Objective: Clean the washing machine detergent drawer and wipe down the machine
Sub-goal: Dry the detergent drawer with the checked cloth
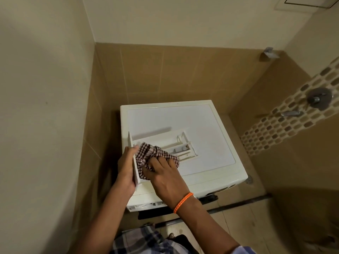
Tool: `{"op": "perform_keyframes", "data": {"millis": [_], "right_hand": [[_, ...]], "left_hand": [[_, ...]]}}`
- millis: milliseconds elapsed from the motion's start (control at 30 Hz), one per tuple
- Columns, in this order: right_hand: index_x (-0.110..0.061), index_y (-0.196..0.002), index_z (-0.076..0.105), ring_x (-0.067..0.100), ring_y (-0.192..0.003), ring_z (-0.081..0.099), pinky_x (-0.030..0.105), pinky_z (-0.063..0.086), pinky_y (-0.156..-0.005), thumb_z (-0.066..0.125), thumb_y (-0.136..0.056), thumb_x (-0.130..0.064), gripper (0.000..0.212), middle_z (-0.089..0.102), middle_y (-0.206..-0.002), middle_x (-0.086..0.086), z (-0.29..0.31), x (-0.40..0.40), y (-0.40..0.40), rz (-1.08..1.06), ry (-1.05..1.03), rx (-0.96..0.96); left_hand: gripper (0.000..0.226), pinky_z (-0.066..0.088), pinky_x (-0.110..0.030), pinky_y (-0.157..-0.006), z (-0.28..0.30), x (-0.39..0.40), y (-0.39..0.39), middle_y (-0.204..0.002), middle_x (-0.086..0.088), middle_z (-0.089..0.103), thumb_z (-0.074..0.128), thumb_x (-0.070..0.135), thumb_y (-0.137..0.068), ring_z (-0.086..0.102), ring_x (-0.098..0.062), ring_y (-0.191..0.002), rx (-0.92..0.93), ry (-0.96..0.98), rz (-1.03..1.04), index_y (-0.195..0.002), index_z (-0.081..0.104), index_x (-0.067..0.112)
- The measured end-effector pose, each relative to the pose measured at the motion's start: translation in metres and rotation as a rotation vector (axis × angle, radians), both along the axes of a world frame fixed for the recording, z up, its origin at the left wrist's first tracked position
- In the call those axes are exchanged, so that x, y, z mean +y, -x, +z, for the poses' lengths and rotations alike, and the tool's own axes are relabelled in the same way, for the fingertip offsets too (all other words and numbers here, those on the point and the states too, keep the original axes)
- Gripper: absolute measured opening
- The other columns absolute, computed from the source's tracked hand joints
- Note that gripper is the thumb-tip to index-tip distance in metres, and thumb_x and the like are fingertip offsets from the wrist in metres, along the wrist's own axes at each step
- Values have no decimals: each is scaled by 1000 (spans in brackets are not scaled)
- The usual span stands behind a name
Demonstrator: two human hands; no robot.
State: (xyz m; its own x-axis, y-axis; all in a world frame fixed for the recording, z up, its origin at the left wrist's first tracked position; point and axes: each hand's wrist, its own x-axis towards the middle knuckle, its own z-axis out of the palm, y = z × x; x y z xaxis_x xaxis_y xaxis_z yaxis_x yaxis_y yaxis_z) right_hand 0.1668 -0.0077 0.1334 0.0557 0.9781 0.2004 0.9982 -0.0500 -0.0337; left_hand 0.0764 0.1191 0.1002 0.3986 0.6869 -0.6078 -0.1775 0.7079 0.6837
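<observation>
At the left, the front panel of the long white moulded-plastic detergent drawer (159, 143) is gripped by the left hand (126, 165), fingers curled round its edge. The drawer lies on the flat top of the white enamelled washing machine (211, 143), close to its left edge. Because that hard, glossy top probably gives little friction, the drawer could be skated off the side by a firm wipe if the left grip is relaxed. Further right, a soft, crumpled brown-and-white checked cloth (152, 154) is pressed into the drawer by the right hand (165, 173), fingers bent over the bunched fabric. The thin partition walls and upright tabs at the drawer's far end could be snagged by loose folds, or snapped by heavy pressure.
</observation>
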Motion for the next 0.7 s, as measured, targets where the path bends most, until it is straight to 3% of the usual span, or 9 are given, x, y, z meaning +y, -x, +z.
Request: {"op": "perform_keyframes", "data": {"millis": [67,133,233,367,433,500,600,667,700], "right_hand": [[-17,-140,59,27,-103,54,42,48,-83,40,-98,-16,46,56,-120,5,-1,1,-6,-8,-10,-71],[-13,-138,60,28,-102,56,41,49,-82,46,-101,-17,40,55,-122,7,0,12,-11,-82,-46,-88],[-12,-124,68,32,-101,58,44,53,-83,55,-99,-19,29,58,-124,10,4,38,-16,-206,-99,-67],[-12,-127,67,33,-102,59,45,53,-82,48,-100,-20,33,63,-123,11,11,48,-23,-269,-147,-64],[-11,-132,65,33,-96,58,43,51,-73,55,-94,-16,39,62,-115,13,14,44,-42,-321,-159,-36],[-14,-133,67,34,-89,54,42,47,-65,62,-89,-6,46,59,-105,13,15,39,-72,-439,-149,39],[-8,-101,74,39,-87,55,37,40,-64,50,-87,3,31,58,-91,18,17,27,-130,-643,-177,340],[-7,-81,61,39,-85,55,32,32,-67,40,-84,4,24,57,-85,18,27,17,-159,-738,-283,507],[-7,-81,58,35,-86,53,31,30,-69,39,-86,6,23,55,-87,16,32,14,-166,-769,-336,556]], "left_hand": [[55,65,-42,-82,5,-1,-1,-129,-27,73,74,39,-94,74,-38,-111,-26,-34,-42,-134,68,1],[47,66,-41,-81,9,-6,-5,-126,-23,75,67,37,-100,74,-37,-116,-61,-52,-88,-135,69,6],[46,63,-45,-92,17,-14,-11,-125,-22,76,64,44,-101,74,-38,-118,-52,-27,-150,-135,72,14],[52,58,-54,-103,20,-7,-11,-128,-19,76,72,47,-93,73,-38,-119,-2,-109,-205,-139,70,22],[77,56,-54,-107,18,-4,-8,-138,-5,72,82,50,-81,72,-30,-121,55,-208,-246,-152,59,34],[95,56,-40,-105,17,-3,-4,-149,10,60,86,45,-78,67,-15,-123,153,-328,-300,-162,41,45],[124,48,-36,-107,16,6,2,-152,9,40,91,40,-74,55,-15,-130,381,-589,-443,-169,12,48],[138,46,-39,-111,18,9,4,-153,9,28,94,30,-78,45,-19,-137,512,-757,-542,-169,-8,45],[143,46,-42,-113,20,10,5,-154,12,23,94,28,-76,42,-21,-140,535,-820,-575,-168,-14,44]]}}
